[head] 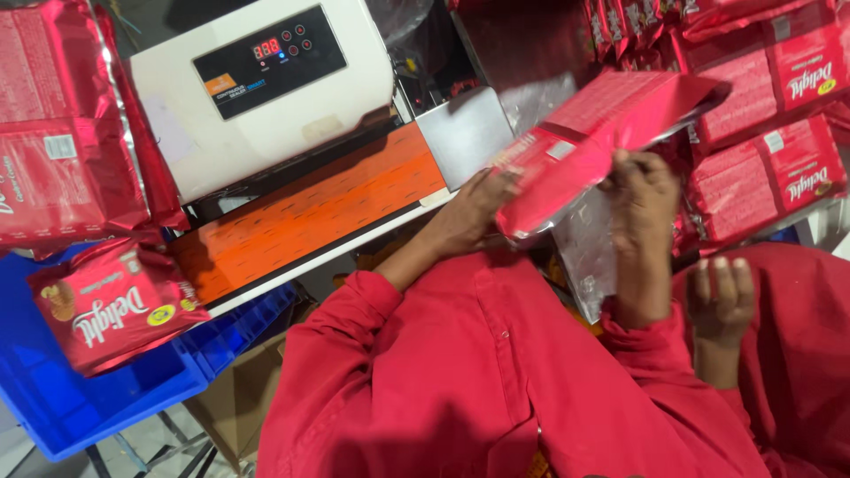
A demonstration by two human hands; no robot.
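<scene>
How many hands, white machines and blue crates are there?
Hands: 3 (left hand and right hand hold the packet; another person's hand is beside)
White machine: 1
Blue crate: 1
Total: 5

Blue crate (53,398), white sealer machine (195,133)

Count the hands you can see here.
3: the left hand and right hand grip the red packet in the middle; another person's hand is curled at lower right.
</scene>
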